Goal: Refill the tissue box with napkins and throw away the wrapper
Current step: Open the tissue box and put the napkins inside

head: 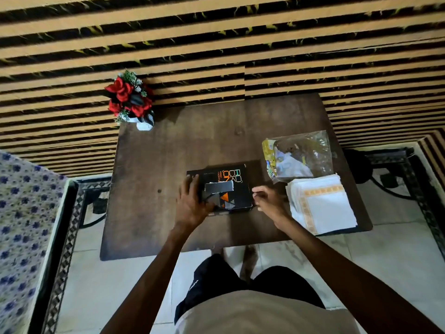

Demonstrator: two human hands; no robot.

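A black tissue box (231, 179) with orange lettering and a grey slot lies flat at the middle of the dark wooden table (192, 145). My left hand (192, 201) rests on the box's left end, fingers spread over its top and thumb near its front edge. My right hand (267, 200) is at the box's right end, fingers curled against its side. A stack of white napkins (325, 206) with an orange patterned border lies to the right. Behind the stack sits the crumpled clear and yellow wrapper (301, 154), apart from both hands.
A white vase of red flowers (130, 100) stands at the table's back left corner. The striped wall runs behind the table. A patterned blue cushion (21, 225) is at the left, and a dark metal frame (395, 169) stands at the right. Pale floor tiles lie below.
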